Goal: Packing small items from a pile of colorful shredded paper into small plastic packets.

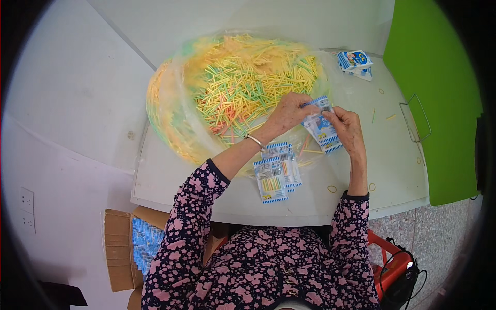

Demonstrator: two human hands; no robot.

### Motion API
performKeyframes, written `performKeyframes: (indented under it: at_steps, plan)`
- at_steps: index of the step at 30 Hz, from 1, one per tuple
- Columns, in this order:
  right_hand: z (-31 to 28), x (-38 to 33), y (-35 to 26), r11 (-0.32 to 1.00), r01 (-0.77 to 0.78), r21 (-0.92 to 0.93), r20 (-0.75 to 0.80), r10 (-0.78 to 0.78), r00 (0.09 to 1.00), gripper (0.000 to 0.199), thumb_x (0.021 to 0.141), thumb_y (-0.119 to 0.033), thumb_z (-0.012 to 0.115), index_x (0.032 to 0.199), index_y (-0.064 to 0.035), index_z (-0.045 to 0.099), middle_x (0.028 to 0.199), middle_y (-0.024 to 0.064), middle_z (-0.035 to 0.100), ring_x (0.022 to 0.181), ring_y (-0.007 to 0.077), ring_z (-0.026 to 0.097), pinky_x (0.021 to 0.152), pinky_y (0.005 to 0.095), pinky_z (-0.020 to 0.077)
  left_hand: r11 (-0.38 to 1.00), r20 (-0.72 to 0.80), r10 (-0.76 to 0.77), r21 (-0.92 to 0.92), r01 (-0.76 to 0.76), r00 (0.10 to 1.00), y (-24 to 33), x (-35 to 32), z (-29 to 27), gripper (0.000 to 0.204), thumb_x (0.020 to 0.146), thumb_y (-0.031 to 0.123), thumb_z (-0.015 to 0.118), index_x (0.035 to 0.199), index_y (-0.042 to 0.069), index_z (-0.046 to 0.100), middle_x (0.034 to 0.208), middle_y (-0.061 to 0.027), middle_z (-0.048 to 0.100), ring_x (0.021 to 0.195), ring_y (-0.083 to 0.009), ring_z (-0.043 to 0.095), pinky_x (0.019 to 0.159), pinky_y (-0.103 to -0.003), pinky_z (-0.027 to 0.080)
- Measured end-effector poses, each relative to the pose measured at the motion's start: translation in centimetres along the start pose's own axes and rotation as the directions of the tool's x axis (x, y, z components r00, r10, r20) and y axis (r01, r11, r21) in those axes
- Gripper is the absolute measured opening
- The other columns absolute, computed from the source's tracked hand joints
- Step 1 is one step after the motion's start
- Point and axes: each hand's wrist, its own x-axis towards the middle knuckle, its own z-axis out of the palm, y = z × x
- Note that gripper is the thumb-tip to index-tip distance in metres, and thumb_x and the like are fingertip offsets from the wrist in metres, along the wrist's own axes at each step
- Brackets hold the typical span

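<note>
Between both hands is a small blue-and-white packet [323, 125], held over the table just right of a big clear bag [178, 124]. My left hand [290, 112] pinches the packet's upper left edge. Fingers of my right hand [346, 128] close on its right side. Another packet's striped edge [332, 147] shows beneath the held one. Thin yellow, green and pink sticks [243, 93] fill the opened bag. Below my left wrist lie several filled packets [271, 181], overlapping, with coloured sticks visible through their windows.
More packets [355, 63] lie at the table's back right, by a green panel [434, 93]. Loose rubber bands [331, 189] and a few stray sticks [390, 117] dot the right side. A cardboard box [119, 250] of blue packets stands at lower left, a red stool [395, 266] at lower right.
</note>
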Motion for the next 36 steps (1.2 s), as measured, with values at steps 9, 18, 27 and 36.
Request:
performKeyframes:
  at_steps: [9, 18, 27, 36]
  plan:
    - [-1.6, -0.1, 0.0, 0.98, 0.169, -0.1, -0.096, -0.179, 0.979, 0.014, 0.081, -0.01, 0.062, 0.079, 0.0046, 0.061, 0.067, 0.0048, 0.052, 0.063, 0.0108, 0.045, 0.059, 0.0241, 0.0361, 0.929, -0.234, 0.325, 0.261, -0.262, 0.917, -0.7, -0.4, 0.5, 0.034, 0.077, 0.024, 0.067, 0.103, 0.004, 0.06, 0.081, -0.0131, 0.063, 0.081, -0.0209, 0.06, 0.076, -0.032, 0.046]
    - [0.9, -0.9, -2.5, 0.99, 0.065, 0.123, 0.131, -0.081, 0.988, 0.016, 0.081, -0.013, 0.062, 0.082, 0.0023, 0.063, 0.07, 0.0001, 0.059, 0.066, 0.0048, 0.049, 0.061, 0.0212, 0.0396, 0.993, -0.1, 0.073, 0.104, -0.062, 0.992, 1.6, -2.9, -0.9, 0.016, 0.08, 0.017, 0.064, 0.086, 0.003, 0.067, 0.074, -0.0121, 0.062, 0.067, -0.0211, 0.057, 0.061, -0.031, 0.044]
    - [2.8, -0.6, -1.7, 0.997, 0.055, 0.059, 0.24, -0.067, 0.968, 0.018, 0.083, -0.015, 0.061, 0.086, 0.002, 0.065, 0.067, 0.0001, 0.06, 0.062, 0.0039, 0.048, 0.056, 0.0204, 0.0378, 0.927, -0.195, 0.246, 0.335, -0.171, 0.95, 0.1, -4.7, -1.4, 0.017, 0.081, 0.015, 0.06, 0.075, -0.001, 0.058, 0.062, -0.0153, 0.05, 0.058, -0.0299, 0.05, 0.054, -0.038, 0.038]
    - [3.4, -0.9, -3.1, 0.988, -0.036, 0.148, 0.231, 0.0, 0.973, 0.018, 0.084, -0.013, 0.062, 0.072, 0.0005, 0.058, 0.062, -0.0043, 0.051, 0.058, 0.0019, 0.04, 0.051, 0.0207, 0.0317, 0.928, -0.278, 0.282, 0.32, -0.188, 0.918, 0.1, -5.6, -1.1, 0.019, 0.08, 0.016, 0.061, 0.07, 0.001, 0.054, 0.058, -0.0138, 0.048, 0.062, -0.0304, 0.049, 0.063, -0.039, 0.038]
